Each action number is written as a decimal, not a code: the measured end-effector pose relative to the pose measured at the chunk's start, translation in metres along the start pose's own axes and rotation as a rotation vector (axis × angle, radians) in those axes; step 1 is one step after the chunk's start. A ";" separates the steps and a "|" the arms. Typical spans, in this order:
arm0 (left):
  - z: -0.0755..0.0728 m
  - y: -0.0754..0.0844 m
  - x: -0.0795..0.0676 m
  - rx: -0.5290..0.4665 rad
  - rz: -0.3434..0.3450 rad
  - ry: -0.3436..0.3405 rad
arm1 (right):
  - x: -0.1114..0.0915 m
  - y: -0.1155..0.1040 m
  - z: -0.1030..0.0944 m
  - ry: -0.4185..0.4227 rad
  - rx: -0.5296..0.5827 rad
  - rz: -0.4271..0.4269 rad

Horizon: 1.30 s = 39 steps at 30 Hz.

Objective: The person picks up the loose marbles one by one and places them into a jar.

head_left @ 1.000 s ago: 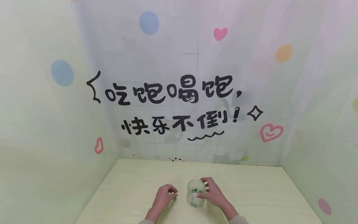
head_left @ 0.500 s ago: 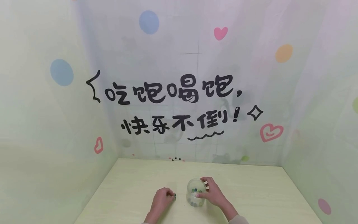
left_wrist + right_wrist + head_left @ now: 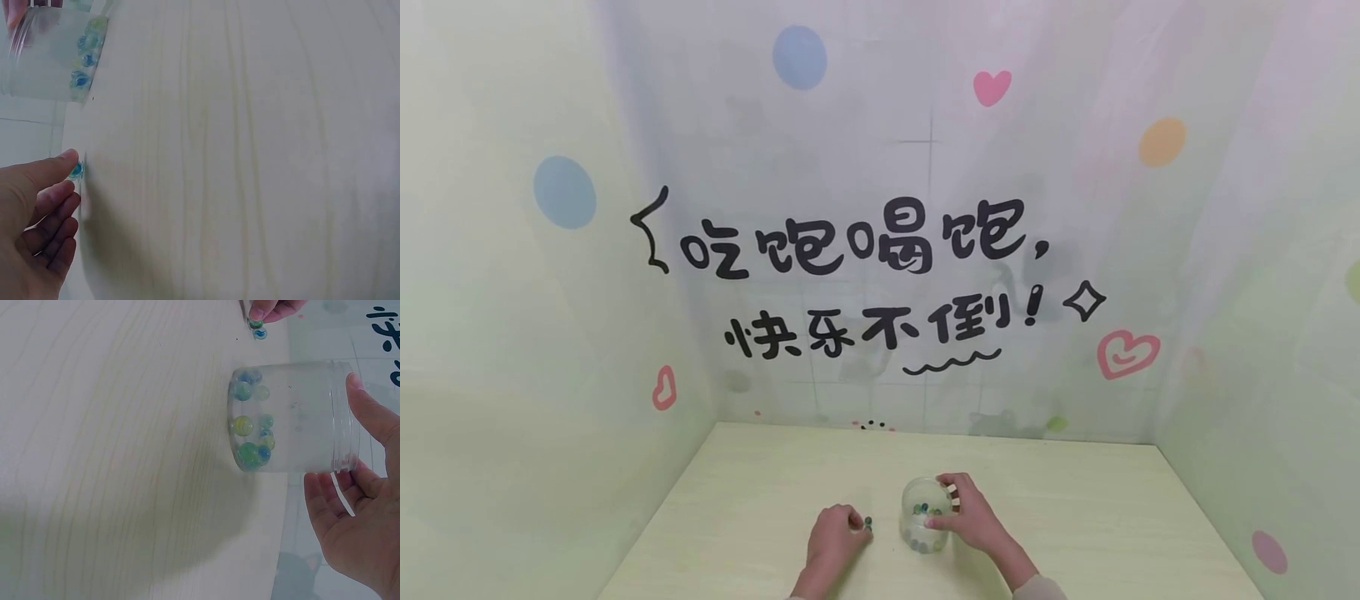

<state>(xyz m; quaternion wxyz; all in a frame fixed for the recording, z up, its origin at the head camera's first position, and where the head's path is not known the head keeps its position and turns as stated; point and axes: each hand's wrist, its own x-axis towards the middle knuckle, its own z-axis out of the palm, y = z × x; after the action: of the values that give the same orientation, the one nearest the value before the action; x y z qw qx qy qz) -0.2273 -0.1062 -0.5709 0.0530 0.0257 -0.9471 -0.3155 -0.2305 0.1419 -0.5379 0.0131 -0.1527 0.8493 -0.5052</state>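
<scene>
A clear plastic jar (image 3: 294, 419) stands upright on the table, with several blue, green and yellow marbles (image 3: 249, 453) on its bottom. My right hand (image 3: 976, 518) grips it near the rim, thumb on one side and fingers on the other. Left of the jar, my left hand (image 3: 835, 537) is low at the tabletop, its thumb and forefinger pinching a dark green marble (image 3: 255, 324), partly hidden by the fingertips. Right beside that one is a blue marble (image 3: 260, 334). In the left wrist view a blue-green marble (image 3: 76, 170) shows at the thumb tip.
The pale wood-grain table (image 3: 760, 475) reaches back to a printed curtain wall (image 3: 865, 167) with large black lettering. Similar curtains (image 3: 512, 333) close off both sides.
My left hand's thumb and fingers have come together at the marbles, and the hand has dropped slightly. My right hand and the jar have stayed in place.
</scene>
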 end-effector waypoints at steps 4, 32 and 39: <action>0.001 0.002 0.000 0.010 -0.008 0.014 | 0.000 -0.001 0.000 0.004 -0.003 -0.001; 0.000 0.000 -0.006 0.029 0.024 0.039 | -0.001 -0.003 -0.001 0.006 -0.006 0.005; 0.000 -0.003 -0.004 0.010 -0.008 0.020 | 0.000 -0.004 -0.001 0.010 -0.008 0.004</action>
<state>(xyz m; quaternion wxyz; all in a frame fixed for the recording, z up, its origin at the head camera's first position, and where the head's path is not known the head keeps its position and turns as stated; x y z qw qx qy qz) -0.2232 -0.1083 -0.5726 0.0610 0.0328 -0.9480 -0.3106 -0.2295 0.1416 -0.5342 0.0092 -0.1486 0.8517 -0.5025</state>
